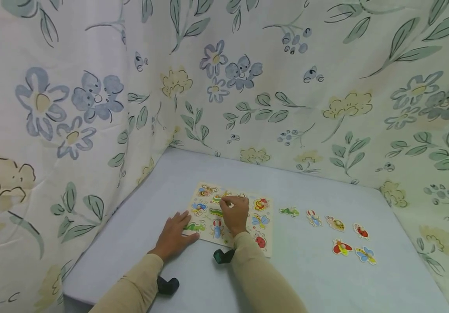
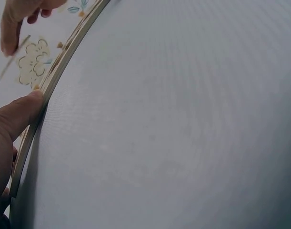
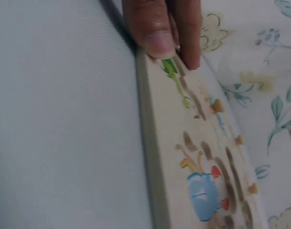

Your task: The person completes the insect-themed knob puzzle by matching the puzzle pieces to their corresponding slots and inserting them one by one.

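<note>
A wooden puzzle board (image 1: pixel 265 250) with colourful insect pictures lies on the table. My left hand (image 1: pixel 173 234) rests at its front left corner, fingers extended over the edge by a green grasshopper picture (image 1: pixel 195 226). The thumb (image 2: pixel 28 107) presses against the board's side. Above the middle of the board, my right hand (image 1: pixel 235 213) pinches a thin flat puzzle piece (image 2: pixel 15 57), seen nearly edge-on in the left wrist view; its picture is hidden. In the right wrist view, the left fingers touch the board's corner, and a blue beetle picture (image 3: pixel 203 196) shows nearby.
Right of the board, several loose insect pieces lie on the pale table (image 1: pixel 306 278), among them a green grasshopper (image 1: pixel 289 211), a blue beetle (image 1: pixel 314 218), a ladybird (image 1: pixel 361 231) and a red-winged insect (image 1: pixel 342 247). A floral curtain (image 1: pixel 271 87) hangs behind and at the left.
</note>
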`<state>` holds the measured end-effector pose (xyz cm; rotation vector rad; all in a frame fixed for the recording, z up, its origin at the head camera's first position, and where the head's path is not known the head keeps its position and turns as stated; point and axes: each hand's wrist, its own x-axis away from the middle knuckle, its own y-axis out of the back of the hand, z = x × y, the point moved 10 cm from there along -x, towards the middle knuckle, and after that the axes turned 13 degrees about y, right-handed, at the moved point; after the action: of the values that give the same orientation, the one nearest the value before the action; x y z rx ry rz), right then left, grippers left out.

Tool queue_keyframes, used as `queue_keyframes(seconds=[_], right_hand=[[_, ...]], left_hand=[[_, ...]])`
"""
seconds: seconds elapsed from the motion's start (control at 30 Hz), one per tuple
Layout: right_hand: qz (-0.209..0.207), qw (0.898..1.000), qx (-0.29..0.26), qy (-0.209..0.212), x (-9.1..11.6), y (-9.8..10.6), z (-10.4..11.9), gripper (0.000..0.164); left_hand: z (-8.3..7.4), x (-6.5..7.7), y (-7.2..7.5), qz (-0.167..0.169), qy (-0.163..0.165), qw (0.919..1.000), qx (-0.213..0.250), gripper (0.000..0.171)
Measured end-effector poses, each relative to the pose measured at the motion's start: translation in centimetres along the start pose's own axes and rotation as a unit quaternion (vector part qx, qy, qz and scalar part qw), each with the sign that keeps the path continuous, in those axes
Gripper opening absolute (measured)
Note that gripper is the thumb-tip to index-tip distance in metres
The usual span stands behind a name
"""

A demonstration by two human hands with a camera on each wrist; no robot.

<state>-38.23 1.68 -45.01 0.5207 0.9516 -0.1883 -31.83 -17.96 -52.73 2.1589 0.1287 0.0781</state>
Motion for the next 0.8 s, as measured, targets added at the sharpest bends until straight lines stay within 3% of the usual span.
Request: queue_keyframes(seconds=[0.17, 0.3, 0.37, 0.57, 0.8], right_hand=[[0.035, 0.997, 0.027, -0.065, 1.6, -1.1, -1.5, 0.006], [0.084, 0.987, 0.034, -0.132, 2.8, -2.0, -2.5, 0.007], [0.101, 0.984, 0.036, -0.146, 3.1, -2.3, -2.6, 0.006], [0.114, 0.981, 0.054, -0.145, 3.3, -2.3, -2.3, 0.006], [0.113, 0.987, 0.058, -0.102, 3.1, -2.5, -2.1, 0.005]], left_hand=[[-0.1, 0.1, -0.1, 0.001, -0.002, 1.0000, 0.001, 0.076], [-0.2, 0.2, 0.1, 0.001, 0.000, 1.0000, 0.006, 0.076], [-0.2, 0.2, 0.2, 0.001, 0.001, 1.0000, 0.005, 0.075], [-0.2, 0.2, 0.1, 0.010, 0.005, 0.9999, 0.003, 0.075], [-0.5, 0.2, 0.5, -0.006, -0.011, 0.9999, 0.007, 0.074]])
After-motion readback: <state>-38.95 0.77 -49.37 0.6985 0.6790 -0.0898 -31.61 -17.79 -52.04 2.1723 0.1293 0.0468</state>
